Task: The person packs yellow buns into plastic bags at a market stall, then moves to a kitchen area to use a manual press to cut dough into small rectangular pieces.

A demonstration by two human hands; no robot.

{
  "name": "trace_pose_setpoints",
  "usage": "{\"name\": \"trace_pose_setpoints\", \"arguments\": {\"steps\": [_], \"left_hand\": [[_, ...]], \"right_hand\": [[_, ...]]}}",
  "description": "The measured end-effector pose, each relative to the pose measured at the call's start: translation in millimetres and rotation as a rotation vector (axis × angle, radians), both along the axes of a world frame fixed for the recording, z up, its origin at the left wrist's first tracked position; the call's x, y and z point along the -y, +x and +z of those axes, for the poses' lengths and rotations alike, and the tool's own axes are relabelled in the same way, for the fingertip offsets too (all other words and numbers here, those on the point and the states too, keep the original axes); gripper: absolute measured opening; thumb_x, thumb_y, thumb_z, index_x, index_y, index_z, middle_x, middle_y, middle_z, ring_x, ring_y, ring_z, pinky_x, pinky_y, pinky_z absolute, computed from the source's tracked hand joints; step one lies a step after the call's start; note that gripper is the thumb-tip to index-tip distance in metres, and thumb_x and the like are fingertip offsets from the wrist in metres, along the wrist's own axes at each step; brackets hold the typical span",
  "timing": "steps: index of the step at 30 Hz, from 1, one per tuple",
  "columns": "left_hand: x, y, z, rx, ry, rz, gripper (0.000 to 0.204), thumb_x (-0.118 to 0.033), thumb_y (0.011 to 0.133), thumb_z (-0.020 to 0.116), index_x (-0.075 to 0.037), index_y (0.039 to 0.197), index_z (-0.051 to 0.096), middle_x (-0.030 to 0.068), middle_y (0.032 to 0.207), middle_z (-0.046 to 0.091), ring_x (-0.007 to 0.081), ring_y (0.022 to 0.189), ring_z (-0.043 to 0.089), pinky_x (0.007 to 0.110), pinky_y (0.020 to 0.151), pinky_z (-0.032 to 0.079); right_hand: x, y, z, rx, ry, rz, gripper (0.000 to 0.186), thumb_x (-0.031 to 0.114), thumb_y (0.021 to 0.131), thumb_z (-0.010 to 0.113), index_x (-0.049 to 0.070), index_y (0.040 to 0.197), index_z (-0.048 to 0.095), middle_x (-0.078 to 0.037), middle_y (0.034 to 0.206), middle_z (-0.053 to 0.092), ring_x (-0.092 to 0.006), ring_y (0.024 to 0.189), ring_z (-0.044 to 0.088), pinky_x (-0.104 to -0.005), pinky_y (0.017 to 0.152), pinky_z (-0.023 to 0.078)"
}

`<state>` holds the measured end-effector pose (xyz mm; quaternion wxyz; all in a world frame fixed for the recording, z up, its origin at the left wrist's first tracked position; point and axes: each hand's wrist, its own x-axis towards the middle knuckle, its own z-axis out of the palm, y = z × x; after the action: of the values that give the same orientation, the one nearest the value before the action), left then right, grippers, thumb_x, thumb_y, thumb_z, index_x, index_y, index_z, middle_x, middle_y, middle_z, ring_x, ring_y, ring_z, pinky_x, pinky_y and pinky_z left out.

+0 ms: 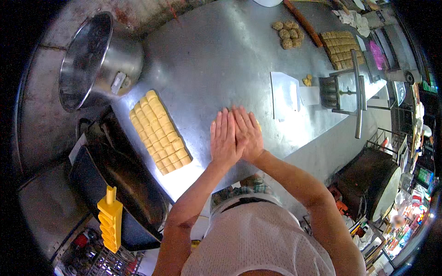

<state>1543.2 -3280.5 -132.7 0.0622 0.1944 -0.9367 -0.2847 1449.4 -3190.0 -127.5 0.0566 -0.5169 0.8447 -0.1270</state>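
Observation:
My left hand (pixel 224 138) and my right hand (pixel 247 134) lie flat side by side on the metal table, fingers stretched forward, thumbs meeting. A sliver of yellow dough (pixel 259 126) peeks out at the right edge of my right hand; the rest of what lies beneath my palms is hidden. To the left of my hands rests a slab of pale yellow dough (pixel 159 133), scored into small squares. On the right side, a flat whitish sheet (pixel 284 95) lies near a few small yellow lumps (pixel 307 80).
A large steel bowl (pixel 124 60) stands at the left corner. Far right are brown balls (pixel 287 34), a rolling pin (pixel 303 22), a second cut slab (pixel 341 49) and a metal press with a handle (pixel 329 92). A yellow mould (pixel 110 221) is at lower left.

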Motion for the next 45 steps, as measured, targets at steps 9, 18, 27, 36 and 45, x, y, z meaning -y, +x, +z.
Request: {"name": "trace_pose_setpoints", "arguments": {"steps": [9, 18, 27, 36, 45], "left_hand": [[-7, 0, -22, 0.079, -0.116, -0.057, 0.091, -0.063, 0.101, 0.031, 0.006, 0.158, 0.019, 0.0230, 0.167, 0.019, 0.0359, 0.156, 0.013, 0.049, 0.125, 0.007], [-11, 33, -36, 0.077, -0.159, -0.056, 0.096, -0.066, 0.097, 0.041, 0.003, 0.159, 0.021, 0.0222, 0.167, 0.017, 0.0365, 0.156, 0.013, 0.053, 0.125, 0.009], [-4, 14, -14, 0.109, -0.077, -0.053, 0.092, -0.051, 0.094, 0.057, 0.003, 0.159, 0.021, 0.0216, 0.168, 0.015, 0.0381, 0.156, 0.012, 0.056, 0.124, 0.009], [19, 22, -31, -0.025, 0.066, 0.098, 0.085, -0.036, 0.093, 0.066, 0.003, 0.157, 0.026, 0.0228, 0.165, 0.021, 0.0380, 0.154, 0.018, 0.053, 0.125, 0.015], [1, 15, -34, -0.144, 0.787, 0.550, 0.087, -0.010, 0.090, 0.072, -0.003, 0.160, 0.021, 0.0207, 0.160, 0.035, 0.0296, 0.144, 0.039, 0.036, 0.118, 0.033]], "right_hand": [[-6, -2, -14, -0.020, 0.033, -0.021, 0.068, 0.033, 0.092, 0.054, 0.002, 0.152, 0.041, -0.019, 0.160, 0.036, -0.0361, 0.151, 0.028, -0.0521, 0.123, 0.022], [-30, 13, -33, 0.031, -0.083, -0.011, 0.073, 0.038, 0.092, 0.055, -0.004, 0.150, 0.041, -0.023, 0.160, 0.034, -0.0378, 0.151, 0.028, -0.0531, 0.123, 0.021], [-33, -1, -14, 0.028, 0.051, -0.037, 0.077, 0.045, 0.094, 0.051, -0.005, 0.151, 0.038, -0.021, 0.162, 0.031, -0.0371, 0.153, 0.024, -0.0537, 0.124, 0.018], [-49, -20, -9, 0.169, -0.122, -0.181, 0.077, 0.041, 0.098, 0.055, -0.002, 0.156, 0.030, -0.024, 0.164, 0.023, -0.0385, 0.153, 0.022, -0.0502, 0.125, 0.018], [-45, 7, -53, 1.021, -0.608, -0.646, 0.078, 0.018, 0.095, 0.067, -0.002, 0.158, 0.025, -0.021, 0.163, 0.029, -0.0317, 0.151, 0.030, -0.0384, 0.121, 0.030]]}}
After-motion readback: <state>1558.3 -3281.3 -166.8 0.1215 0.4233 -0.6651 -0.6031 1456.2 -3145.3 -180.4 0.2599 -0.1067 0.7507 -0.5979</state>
